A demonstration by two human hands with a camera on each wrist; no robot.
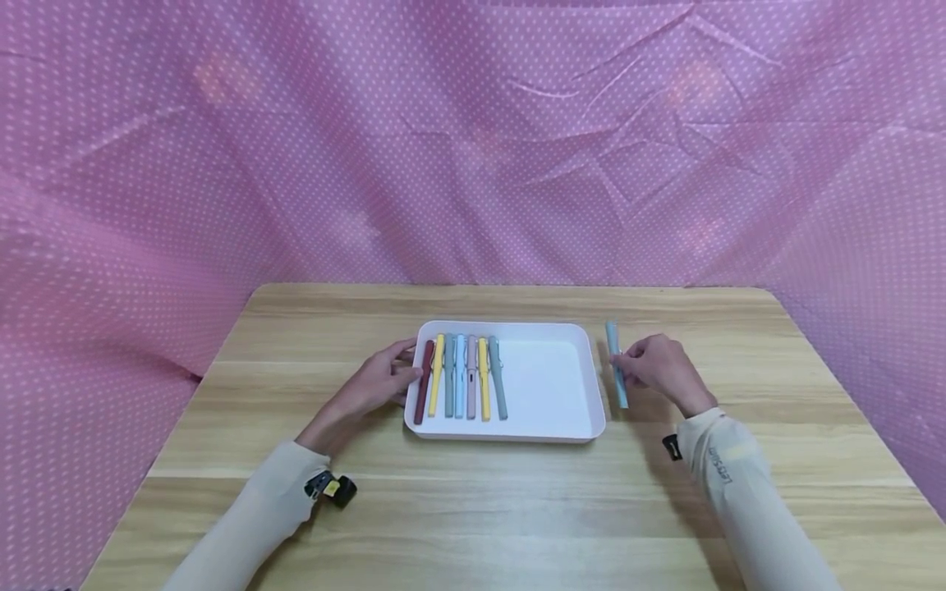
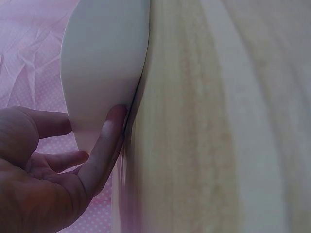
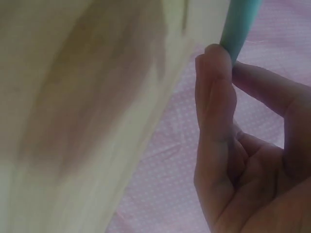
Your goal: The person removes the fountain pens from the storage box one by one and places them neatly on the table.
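white tray (image 1: pixel 562 433), seven pens (image 1: pixel 463 386) inside

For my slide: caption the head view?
Left hand steadies white tray of pens; right hand pinches light blue pen.

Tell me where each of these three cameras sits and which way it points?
Head: worn on the head, looking down at the table, tray and pens; both hands and sleeves show.
Left wrist: beside the left hand, facing the tray's outer wall; fingers touch it.
Right wrist: beside the right hand, facing its fingers pinching a blue pen.
Shared: head and left wrist both show the tray.
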